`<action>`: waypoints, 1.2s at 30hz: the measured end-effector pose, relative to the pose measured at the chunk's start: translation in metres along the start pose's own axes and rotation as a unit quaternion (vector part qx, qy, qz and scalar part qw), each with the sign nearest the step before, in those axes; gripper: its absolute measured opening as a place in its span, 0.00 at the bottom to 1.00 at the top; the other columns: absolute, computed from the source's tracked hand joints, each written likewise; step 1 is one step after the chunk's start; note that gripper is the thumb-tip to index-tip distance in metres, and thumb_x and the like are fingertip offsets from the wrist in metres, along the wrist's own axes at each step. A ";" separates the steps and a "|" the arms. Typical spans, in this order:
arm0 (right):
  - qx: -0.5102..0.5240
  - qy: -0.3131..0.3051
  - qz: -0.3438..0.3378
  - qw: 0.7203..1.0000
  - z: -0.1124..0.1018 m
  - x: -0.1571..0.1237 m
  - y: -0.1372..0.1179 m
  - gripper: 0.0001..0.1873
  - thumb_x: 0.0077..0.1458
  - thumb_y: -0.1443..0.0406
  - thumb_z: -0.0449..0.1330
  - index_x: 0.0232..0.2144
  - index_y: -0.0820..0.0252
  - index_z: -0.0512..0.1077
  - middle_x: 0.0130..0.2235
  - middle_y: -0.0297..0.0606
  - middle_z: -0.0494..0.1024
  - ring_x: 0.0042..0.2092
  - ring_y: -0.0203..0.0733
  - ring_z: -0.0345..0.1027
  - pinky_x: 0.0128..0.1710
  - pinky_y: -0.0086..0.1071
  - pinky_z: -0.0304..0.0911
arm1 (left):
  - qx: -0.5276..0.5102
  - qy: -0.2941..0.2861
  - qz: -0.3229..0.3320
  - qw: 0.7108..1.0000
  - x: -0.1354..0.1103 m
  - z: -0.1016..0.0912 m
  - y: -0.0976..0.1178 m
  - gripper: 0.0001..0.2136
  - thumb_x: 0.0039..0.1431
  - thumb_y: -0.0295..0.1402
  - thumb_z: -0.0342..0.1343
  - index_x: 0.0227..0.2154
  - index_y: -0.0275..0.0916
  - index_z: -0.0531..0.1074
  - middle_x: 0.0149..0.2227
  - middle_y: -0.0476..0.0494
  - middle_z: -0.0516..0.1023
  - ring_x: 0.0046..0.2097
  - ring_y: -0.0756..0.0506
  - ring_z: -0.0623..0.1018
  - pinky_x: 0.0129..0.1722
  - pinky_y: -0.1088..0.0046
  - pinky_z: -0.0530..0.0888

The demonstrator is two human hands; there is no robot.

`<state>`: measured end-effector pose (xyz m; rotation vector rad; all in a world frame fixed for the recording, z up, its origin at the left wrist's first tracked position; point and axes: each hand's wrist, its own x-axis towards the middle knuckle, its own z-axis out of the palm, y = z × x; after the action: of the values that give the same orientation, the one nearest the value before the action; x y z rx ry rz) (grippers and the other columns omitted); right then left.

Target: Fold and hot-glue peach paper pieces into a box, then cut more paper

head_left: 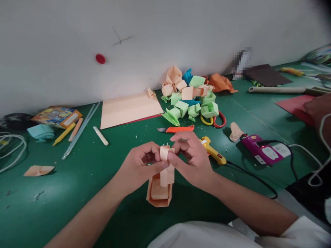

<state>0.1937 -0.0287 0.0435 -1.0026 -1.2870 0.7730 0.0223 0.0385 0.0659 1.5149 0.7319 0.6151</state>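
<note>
Between my two hands is a peach paper strip (167, 174), its upper end curled over into a loop. My left hand (144, 165) pinches it from the left with thumb and fingers. From the other side, my right hand (191, 160) grips the curled end between thumb and forefinger. Just below the strip a peach folded paper box (159, 201) rests on the green table, partly hidden by the strip and my left hand. Beyond my fingers lies an orange utility knife (179, 129). A yellow glue gun (213, 151) is to the right of my right hand.
Folded paper pieces (190, 94) are heaped by the wall, with scissors (219, 120) at their edge. Left of them lies a peach sheet (126, 108). A purple power strip (263, 150) and cables occupy the right. Glue sticks (80, 132) and a white stick (100, 135) lie left.
</note>
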 end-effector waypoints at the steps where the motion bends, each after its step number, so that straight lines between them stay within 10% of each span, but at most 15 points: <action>1: 0.006 -0.001 -0.002 1.000 0.000 0.000 0.000 0.14 0.61 0.68 0.62 0.47 0.51 0.64 0.26 0.24 0.68 0.27 0.35 0.65 0.29 0.32 0.65 | 0.004 0.002 0.010 1.000 0.000 0.000 0.001 0.13 0.55 0.32 0.67 0.24 0.38 0.66 0.28 0.53 0.70 0.30 0.53 0.71 0.30 0.77 0.72; 19: 0.020 -0.026 -0.111 0.993 -0.006 -0.004 -0.007 0.15 0.63 0.70 0.65 0.50 0.48 0.75 0.36 0.33 0.81 0.35 0.38 0.75 0.36 0.34 0.73 | -0.038 0.055 0.187 0.980 -0.011 0.006 0.005 0.09 0.55 0.27 0.69 0.27 0.38 0.73 0.36 0.43 0.80 0.36 0.49 0.79 0.34 0.76 0.78; 36: 0.081 0.045 0.005 0.996 -0.012 -0.001 -0.009 0.05 0.59 0.62 0.69 0.38 0.52 0.76 0.31 0.33 0.78 0.31 0.38 0.73 0.30 0.31 0.72 | -0.160 0.067 0.099 0.980 -0.013 0.004 -0.004 0.09 0.62 0.33 0.66 0.43 0.47 0.74 0.37 0.49 0.81 0.38 0.51 0.81 0.35 0.82 0.78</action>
<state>0.2045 -0.0347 0.0517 -0.9036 -1.1252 0.8174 0.0162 0.0261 0.0620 1.2639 0.5555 0.9462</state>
